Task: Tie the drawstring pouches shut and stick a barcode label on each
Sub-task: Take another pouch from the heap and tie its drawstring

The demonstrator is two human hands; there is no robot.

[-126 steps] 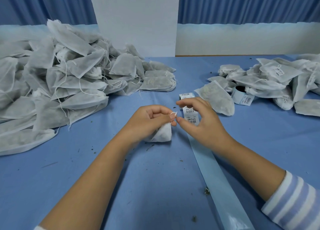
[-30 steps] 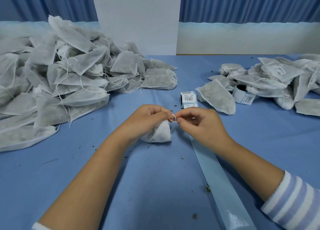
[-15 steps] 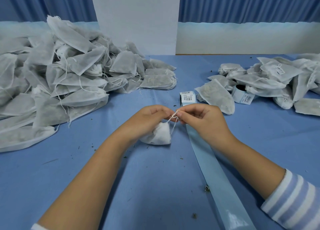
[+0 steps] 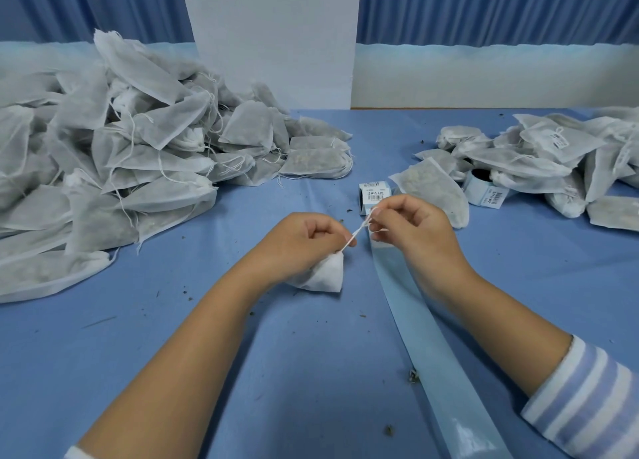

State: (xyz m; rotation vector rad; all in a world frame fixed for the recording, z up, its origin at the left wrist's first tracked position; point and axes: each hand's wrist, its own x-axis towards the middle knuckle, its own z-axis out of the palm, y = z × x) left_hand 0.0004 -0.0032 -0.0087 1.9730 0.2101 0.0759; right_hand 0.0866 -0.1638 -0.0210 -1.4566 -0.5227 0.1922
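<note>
Head view, only. Counter [image 4: 311, 372] covered in blue cloth, bits of dry plant matter scattered over it. Small label roll [image 4: 375, 192] stands at mid-counter, barcode facing the camera; taken as reference.

Just nearer than the roll and a little to its left: one white drawstring pouch [image 4: 326, 275], its bottom resting on the counter, its neck gathered. Left hand [image 4: 304, 242] is closed over the top of the pouch, fingers [image 4: 340, 235] curled and pinching the neck where the drawstring [image 4: 359, 230] comes out. Right hand [image 4: 411, 227] is directly in front of the roll, partly covering its lower edge; its fingers [image 4: 380, 216] are curled and pinch the far end of the drawstring. String runs taut and slanted between the two hands, a short loose tail poking out by the right fingers.

From under the right hand, a pale blue backing strip [image 4: 425, 348] runs from the roll toward the person, flat on the counter.

Far left of the roll: large heap of pouches [image 4: 121, 168], loose strings trailing. Right of the roll: smaller pile of pouches [image 4: 553, 161], at least one with a label on it, and a second label roll [image 4: 485, 190] tucked against them.

Behind the roll: white panel [image 4: 273, 37], blue curtain [image 4: 501, 9]. Striped sleeve [image 4: 584, 400] on the right forearm.
</note>
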